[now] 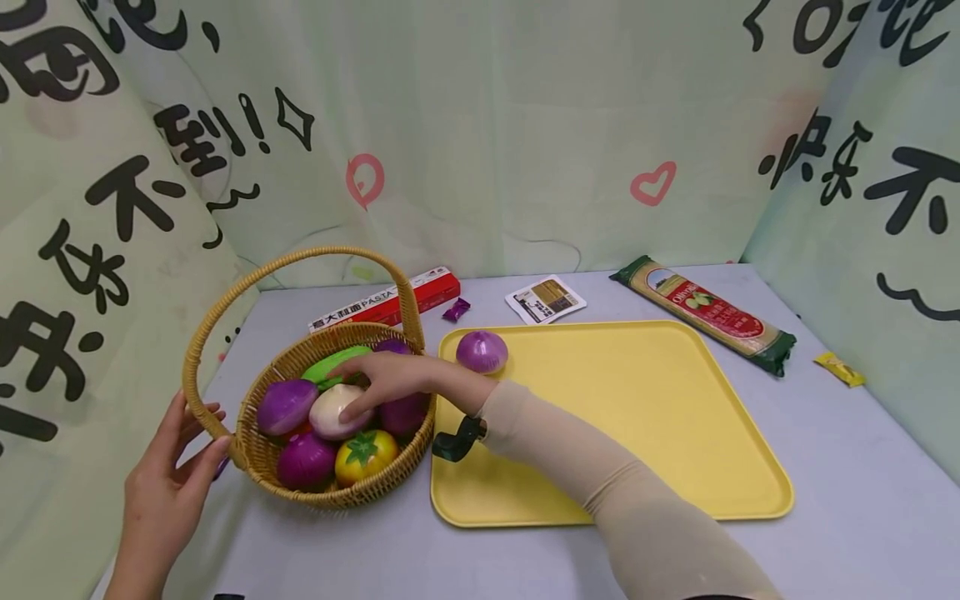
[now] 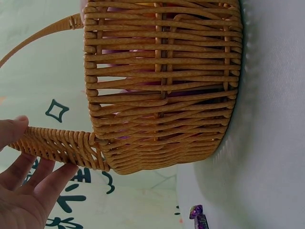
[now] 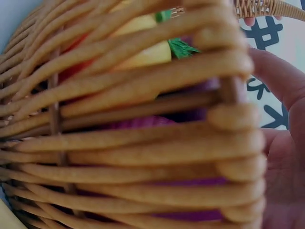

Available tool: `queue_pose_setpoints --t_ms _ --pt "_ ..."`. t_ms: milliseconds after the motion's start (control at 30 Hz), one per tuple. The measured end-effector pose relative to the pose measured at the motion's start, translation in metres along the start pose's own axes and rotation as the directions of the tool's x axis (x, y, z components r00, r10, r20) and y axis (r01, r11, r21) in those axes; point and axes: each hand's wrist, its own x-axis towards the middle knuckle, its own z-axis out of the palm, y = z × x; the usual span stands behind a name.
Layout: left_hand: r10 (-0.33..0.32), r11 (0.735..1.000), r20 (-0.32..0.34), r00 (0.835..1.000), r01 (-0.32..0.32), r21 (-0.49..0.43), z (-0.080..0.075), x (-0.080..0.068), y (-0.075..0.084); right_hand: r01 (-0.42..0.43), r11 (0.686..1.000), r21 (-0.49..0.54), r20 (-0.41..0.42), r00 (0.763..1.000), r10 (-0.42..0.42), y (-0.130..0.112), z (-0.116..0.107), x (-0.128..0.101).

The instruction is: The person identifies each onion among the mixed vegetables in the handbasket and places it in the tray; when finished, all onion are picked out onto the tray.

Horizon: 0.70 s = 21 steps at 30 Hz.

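Note:
A woven basket (image 1: 258, 462) stands left of the yellow tray, filled with toy vegetables. My left hand (image 1: 165, 483) holds the foot of its handle (image 2: 59, 145), thumb on one side and fingers on the other. Inside the basket, my right hand (image 1: 393, 379) has its thumb and fingers around a whitish onion (image 1: 326, 412). Purple onions (image 1: 306, 461), a yellow tomato (image 1: 367, 457) with a green top and a green vegetable (image 1: 322, 367) lie around it. In the right wrist view the basket's weave hides the right fingertips.
One purple onion (image 1: 482, 352) sits on the yellow tray (image 1: 615, 417) at its back left corner. Behind are a red pasta box (image 1: 427, 293), a purple candy (image 1: 457, 310) and a white packet (image 1: 546, 299). A green-ended pasta bag (image 1: 705, 312) and yellow sachet (image 1: 838, 369) lie right.

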Motion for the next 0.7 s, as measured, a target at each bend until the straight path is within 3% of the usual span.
queue_pose_setpoints --t_ms 400,700 --pt "-0.013 1.0 0.003 1.0 0.013 0.012 0.0004 0.0002 0.0017 -0.005 1.0 -0.002 0.041 0.999 0.005 -0.0047 -0.0026 0.0007" --pt "-0.004 1.0 -0.007 1.0 0.004 0.002 0.0003 0.0 0.001 0.066 0.993 0.099 0.032 0.997 -0.069 -0.0039 -0.0051 -0.0028"
